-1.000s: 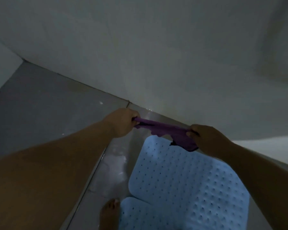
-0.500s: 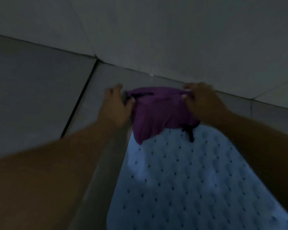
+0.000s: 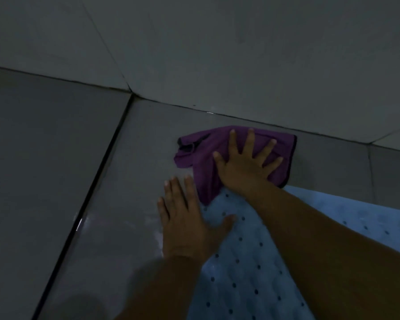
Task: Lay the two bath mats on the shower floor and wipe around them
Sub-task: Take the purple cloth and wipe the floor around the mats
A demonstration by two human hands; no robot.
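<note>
The right hand (image 3: 246,163) is pressing flat on a purple cloth (image 3: 236,155), fingers spread wide and straight. The cloth is lying crumpled on the grey floor (image 3: 148,139), close to the base of the tiled wall (image 3: 240,54), with its near corner overlapping the far end of a pale blue bath mat (image 3: 263,262). The left hand (image 3: 185,218) is resting flat just beside it, fingers straight on the wet floor and thumb lying on the mat's edge. A dark seam (image 3: 88,197) is running across the floor to the left.
</note>
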